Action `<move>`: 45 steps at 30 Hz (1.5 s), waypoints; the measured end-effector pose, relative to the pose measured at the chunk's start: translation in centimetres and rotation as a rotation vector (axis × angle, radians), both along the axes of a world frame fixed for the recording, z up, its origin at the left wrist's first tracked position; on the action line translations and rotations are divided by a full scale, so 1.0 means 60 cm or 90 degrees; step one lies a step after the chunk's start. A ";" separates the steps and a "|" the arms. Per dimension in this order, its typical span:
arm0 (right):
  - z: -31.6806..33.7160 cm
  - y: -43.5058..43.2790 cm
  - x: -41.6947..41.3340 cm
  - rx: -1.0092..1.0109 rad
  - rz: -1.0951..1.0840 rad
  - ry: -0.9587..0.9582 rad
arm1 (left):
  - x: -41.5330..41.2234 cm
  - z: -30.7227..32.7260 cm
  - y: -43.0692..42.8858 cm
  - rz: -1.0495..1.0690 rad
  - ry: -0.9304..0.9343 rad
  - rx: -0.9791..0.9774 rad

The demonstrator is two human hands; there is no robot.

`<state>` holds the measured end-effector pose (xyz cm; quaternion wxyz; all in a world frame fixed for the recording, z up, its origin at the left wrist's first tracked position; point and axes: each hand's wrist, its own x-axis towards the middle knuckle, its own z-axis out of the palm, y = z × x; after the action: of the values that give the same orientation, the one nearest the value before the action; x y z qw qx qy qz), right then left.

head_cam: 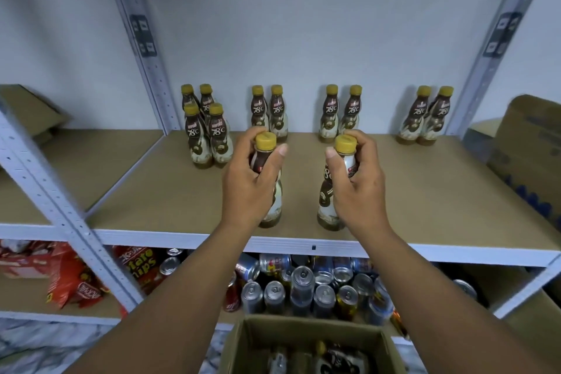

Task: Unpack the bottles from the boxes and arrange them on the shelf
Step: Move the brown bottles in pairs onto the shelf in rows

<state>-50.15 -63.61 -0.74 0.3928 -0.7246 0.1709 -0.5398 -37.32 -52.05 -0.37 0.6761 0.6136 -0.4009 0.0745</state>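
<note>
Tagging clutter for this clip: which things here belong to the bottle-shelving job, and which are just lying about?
Job:
left hand gripping left bottle
right hand gripping right bottle
shelved bottles
shelf board
open cardboard box with more bottles

Lying about, on the lower shelf:
drink cans
potato chips bag
red snack packets

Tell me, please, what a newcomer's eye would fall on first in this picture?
The left hand and right hand meet the eye first, gripping the left bottle and the right bottle upright near the front of the shelf. Behind them, the back-row bottles stand in a group of four and three pairs. Below the shelf, cans crowd together.
</note>
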 end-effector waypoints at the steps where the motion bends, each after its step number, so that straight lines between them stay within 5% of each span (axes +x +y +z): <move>1: -0.003 -0.007 0.009 0.001 0.001 0.001 | 0.009 -0.006 -0.008 0.005 0.004 0.000; 21: -0.064 -0.027 0.055 -0.002 -0.011 0.047 | 0.029 -0.059 -0.042 0.021 0.009 0.031; 28: -0.054 -0.017 0.045 0.031 0.010 0.060 | 0.035 -0.049 -0.028 -0.068 0.097 0.036; 45: -0.040 -0.030 0.022 0.086 0.102 0.091 | 0.057 -0.054 -0.018 -0.142 0.103 0.087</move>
<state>-48.81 -65.40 -3.12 0.4695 -0.7441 0.1763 -0.4413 -33.89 -53.15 -3.61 0.6667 0.6138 -0.4154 -0.0784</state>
